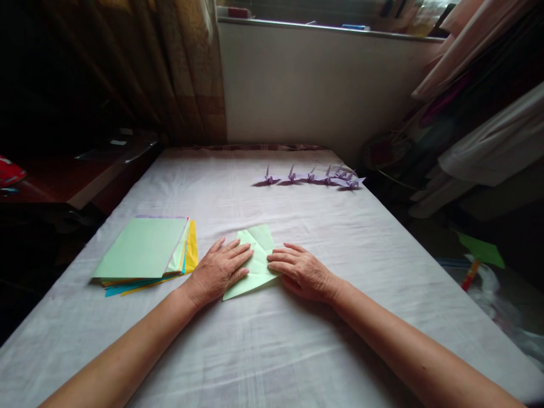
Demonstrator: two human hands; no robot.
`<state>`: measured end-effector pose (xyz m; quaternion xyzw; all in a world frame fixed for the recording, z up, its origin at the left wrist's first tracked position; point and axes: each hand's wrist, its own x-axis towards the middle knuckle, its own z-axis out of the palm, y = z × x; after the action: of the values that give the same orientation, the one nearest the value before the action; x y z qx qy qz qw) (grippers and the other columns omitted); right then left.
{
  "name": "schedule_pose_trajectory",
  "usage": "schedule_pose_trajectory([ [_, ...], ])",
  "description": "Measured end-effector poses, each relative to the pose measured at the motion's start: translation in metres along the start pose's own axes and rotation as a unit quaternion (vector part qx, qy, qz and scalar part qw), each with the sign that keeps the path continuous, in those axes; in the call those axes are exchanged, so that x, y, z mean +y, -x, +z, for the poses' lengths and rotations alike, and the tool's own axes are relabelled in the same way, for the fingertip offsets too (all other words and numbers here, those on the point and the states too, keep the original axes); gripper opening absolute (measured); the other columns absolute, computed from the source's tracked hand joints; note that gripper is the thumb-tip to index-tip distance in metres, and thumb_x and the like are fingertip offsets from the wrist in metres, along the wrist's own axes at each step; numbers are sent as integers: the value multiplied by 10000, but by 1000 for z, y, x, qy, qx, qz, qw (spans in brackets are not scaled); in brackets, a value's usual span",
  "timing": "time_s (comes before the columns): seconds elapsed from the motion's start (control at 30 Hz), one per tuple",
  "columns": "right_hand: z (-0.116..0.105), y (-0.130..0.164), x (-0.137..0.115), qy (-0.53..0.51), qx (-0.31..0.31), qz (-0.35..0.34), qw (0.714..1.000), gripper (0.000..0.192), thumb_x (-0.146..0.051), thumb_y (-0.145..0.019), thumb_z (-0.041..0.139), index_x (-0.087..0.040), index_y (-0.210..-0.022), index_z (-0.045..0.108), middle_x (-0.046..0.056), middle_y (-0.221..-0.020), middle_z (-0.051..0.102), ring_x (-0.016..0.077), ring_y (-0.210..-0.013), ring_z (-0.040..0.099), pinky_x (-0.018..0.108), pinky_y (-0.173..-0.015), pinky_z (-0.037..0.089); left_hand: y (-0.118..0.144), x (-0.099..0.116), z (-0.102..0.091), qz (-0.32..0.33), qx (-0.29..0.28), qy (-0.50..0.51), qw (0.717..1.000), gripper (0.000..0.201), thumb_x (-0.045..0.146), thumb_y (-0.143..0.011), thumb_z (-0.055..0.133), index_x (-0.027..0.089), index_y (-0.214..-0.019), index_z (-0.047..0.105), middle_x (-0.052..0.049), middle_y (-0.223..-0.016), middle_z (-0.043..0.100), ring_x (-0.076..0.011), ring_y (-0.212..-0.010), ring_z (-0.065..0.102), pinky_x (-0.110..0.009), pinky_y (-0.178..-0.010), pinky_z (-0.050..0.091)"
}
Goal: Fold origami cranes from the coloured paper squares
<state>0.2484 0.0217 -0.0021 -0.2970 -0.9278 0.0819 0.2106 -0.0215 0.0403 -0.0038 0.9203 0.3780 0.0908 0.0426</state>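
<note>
Forearms [127, 362]: reached in from both lower corners.
Left hand [219, 267]: lay open, flat on green paper [260, 260].
Right hand [302, 273]: touched its right edge; pinching couldn't be told.
Green paper: lay between both hands, right of a paper stack [140, 249].

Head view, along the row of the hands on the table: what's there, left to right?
Paper stack → left hand → creased light-green paper → right hand. Both hands touch the paper.

Fingers [243, 248] hide parts of the creased green sheet [260, 262], and both forearms [127, 345] run off the view's bottom edge.
</note>
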Motion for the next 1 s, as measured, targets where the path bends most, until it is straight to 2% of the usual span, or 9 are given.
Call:
schedule_pose_trajectory([
  [0.17, 3, 2, 8, -38, 20, 23, 999, 214, -172, -907, 534, -254, -1054, 667, 40, -1146, 720, 189, -1130, 635, 419, -1040, 413, 36, 8, 3, -25, 54, 62, 996, 289, 287, -979, 460, 248, -1193, 649, -68, -1293, 651, -249, -1270, 539, -523, -1105, 343],
  [0.3, -1, -10, 16, -135, 29, 48, 989, 124, -222, -923, 570, -240, -924, 693, 16, -961, 757, 164, -953, 698, 341, -940, 479, 51, 12, -1, -58, 65, 112, 990, 223, 282, -961, 481, 244, -1055, 680, -54, -1202, 698, -245, -1226, 574, -529, -1083, 375],
  [0.47, -10, -28, 23, -213, -3, 164, 963, 127, -268, -878, 602, -219, -828, 709, 6, -821, 730, 142, -738, 668, 249, -709, 508, 57, 14, -4, -86, 58, 147, 984, 191, 274, -946, 494, 247, -1018, 669, -46, -1240, 677, -253, -1263, 541, -542, -1098, 360],
  [0.57, -6, -34, 22, -185, 1, 186, 965, 132, -268, -865, 601, -214, -799, 703, 9, -778, 706, 146, -718, 638, 259, -700, 490, 60, 15, -5, -96, 46, 151, 983, 185, 262, -938, 506, 249, -1033, 664, -46, -1265, 665, -259, -1290, 515, -552, -1106, 345],
  [0.7, 10, -39, 22, -113, 48, 178, 976, 133, -256, -860, 614, -209, -753, 678, 27, -772, 692, 169, -763, 620, 319, -790, 462, 61, 16, -5, -101, 40, 144, 984, 188, 265, -942, 504, 251, -1041, 664, -40, -1269, 664, -256, -1295, 511, -545, -1100, 355],
  [0.83, 23, -40, 20, -83, 90, 208, 970, 97, -248, -839, 641, -217, -753, 672, 37, -841, 703, 182, -822, 612, 345, -824, 445, 60, 18, -5, -104, 49, 135, 984, 231, 282, -967, 458, 250, -1026, 679, -39, -1249, 676, -245, -1274, 531, -531, -1101, 356],
  [1.0, 27, -41, 15, -65, 106, 224, 967, 90, -247, -822, 650, -222, -740, 676, 37, -856, 702, 195, -862, 608, 355, -830, 428, 57, 21, -3, -115, 71, 130, 982, 210, 335, -956, 498, 245, -977, 687, -42, -1198, 700, -256, -1240, 558, -534, -1091, 361],
])
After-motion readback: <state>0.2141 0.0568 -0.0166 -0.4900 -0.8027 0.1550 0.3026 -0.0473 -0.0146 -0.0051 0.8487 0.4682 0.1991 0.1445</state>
